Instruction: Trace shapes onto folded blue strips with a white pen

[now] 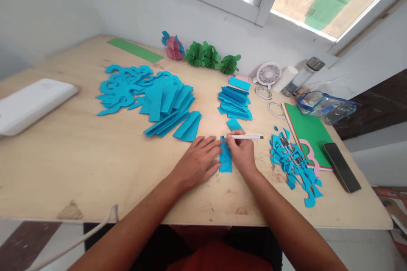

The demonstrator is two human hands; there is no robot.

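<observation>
A blue paper strip [226, 161] lies flat on the table in front of me, with a curved drawn line on it. My left hand [203, 159] rests on the table with fingers stretched out, its fingertips touching the strip's left edge. In my right hand [241, 149] is a white pen [246, 136], its tip at the top of the strip. Just beyond lies another small blue paper piece [234, 124]. Left of my hands, blue folded strips [168, 101] fan out beside a heap of blue curly cut-outs [122, 87].
Farther back sits a stack of blue strips [234, 103]. Blue scraps [291, 156], a green sheet [310, 129] and a phone [341, 167] lie right. Along the wall are green paper ornaments [203, 54], a small fan [269, 73] and a bottle [303, 77]. A white device [34, 103] lies left.
</observation>
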